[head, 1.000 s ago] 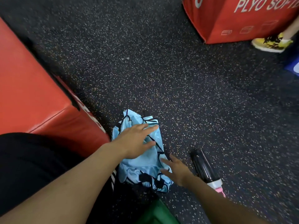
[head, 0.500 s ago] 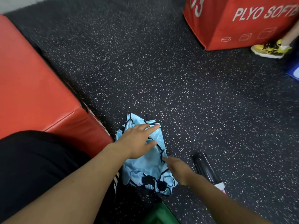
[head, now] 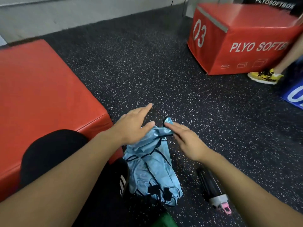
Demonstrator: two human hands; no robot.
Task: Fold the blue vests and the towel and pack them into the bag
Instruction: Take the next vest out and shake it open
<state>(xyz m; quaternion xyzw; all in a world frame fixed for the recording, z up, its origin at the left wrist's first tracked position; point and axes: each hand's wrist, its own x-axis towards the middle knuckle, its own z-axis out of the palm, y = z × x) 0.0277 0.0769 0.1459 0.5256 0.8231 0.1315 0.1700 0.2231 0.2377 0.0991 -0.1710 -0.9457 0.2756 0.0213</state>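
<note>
A light blue vest (head: 152, 171) with dark trim lies crumpled on the speckled black floor just in front of me. My left hand (head: 132, 125) rests flat on its far left part, fingers straight. My right hand (head: 185, 140) pinches the vest's far edge between thumb and fingertips and holds it slightly lifted. Under the vest's near left side is a black item with white stripes (head: 122, 182), possibly the bag. A green item (head: 164, 221) pokes in at the bottom edge. No towel is clearly visible.
A red soft box (head: 41, 89) stands close on my left, my black-clad knee (head: 52, 151) against it. Another red plyo box (head: 237, 38) stands far right, with another person's yellow shoe (head: 264, 76) beside it. A black bottle with a pink cap (head: 213, 189) lies right of the vest.
The view tilted up. My right hand moved from the vest's near right edge to its far edge and lifted the fabric there. My left hand slid further forward on the vest.
</note>
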